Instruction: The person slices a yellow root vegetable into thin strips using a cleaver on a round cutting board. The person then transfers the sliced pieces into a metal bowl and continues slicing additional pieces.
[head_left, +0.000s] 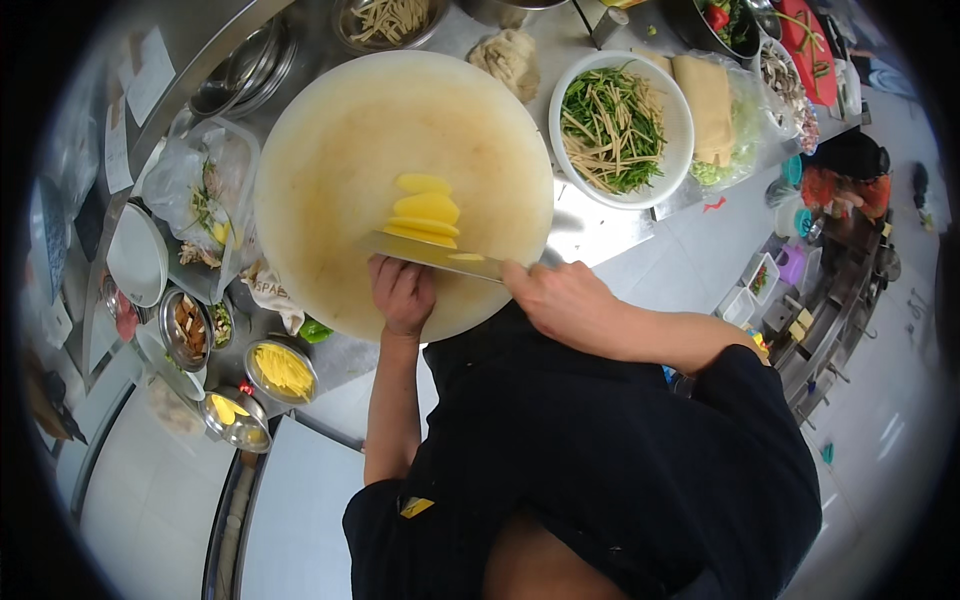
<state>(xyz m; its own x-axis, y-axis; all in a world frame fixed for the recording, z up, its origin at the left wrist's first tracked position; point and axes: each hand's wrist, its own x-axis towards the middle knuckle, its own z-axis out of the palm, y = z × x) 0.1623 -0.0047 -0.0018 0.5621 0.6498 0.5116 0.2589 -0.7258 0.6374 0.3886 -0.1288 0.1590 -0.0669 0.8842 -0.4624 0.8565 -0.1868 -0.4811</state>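
A cleaver (427, 253) is gripped by its handle end in my right hand (559, 301), its blade lying across the lower middle of a round cutting board (337, 142). My left hand (403, 292) is right against the near side of the blade with its fingers curled; whatever is under those fingers is hidden. Just beyond the blade, several yellow slices (424, 207), which look like potato, lie overlapping in a row on the board. A small yellow piece (466, 256) clings to the blade.
A white colander (556, 124) of green and pale strips stands right of the board, beside stacked tofu sheets (703, 105). To the left are a clear plastic container (244, 195), a bowl of yellow shreds (283, 373) and a bowl with yellow slices (229, 409). Another person (847, 180) is farther right.
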